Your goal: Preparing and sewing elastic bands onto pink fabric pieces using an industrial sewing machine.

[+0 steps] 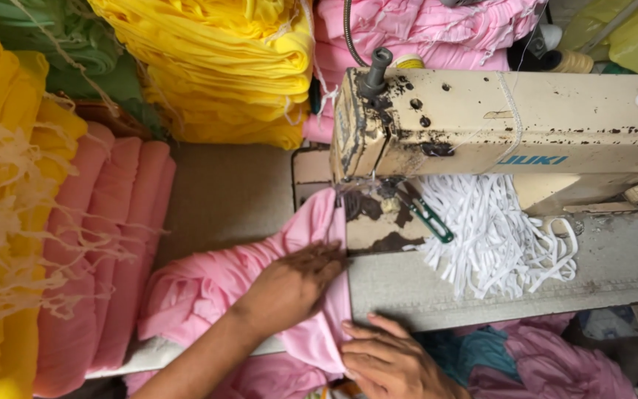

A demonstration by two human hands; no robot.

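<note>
A pink cloth [208, 284] lies across the sewing table and runs up under the head of a worn cream sewing machine [511, 122]. My left hand [293, 284] presses flat on the cloth, fingertips pointing toward the needle area. My right hand [389, 362] rests at the table's front edge, its fingers pinching the cloth's lower fold. The needle itself is hidden under the machine head.
A heap of white elastic strips [496, 236] and green-handled thread snips [426, 214] lie on the machine bed. Stacks of yellow [223, 66], salmon [105, 258] and pink [422, 29] fabric crowd the left and back. More pink and teal cloth [526, 362] hangs below the table.
</note>
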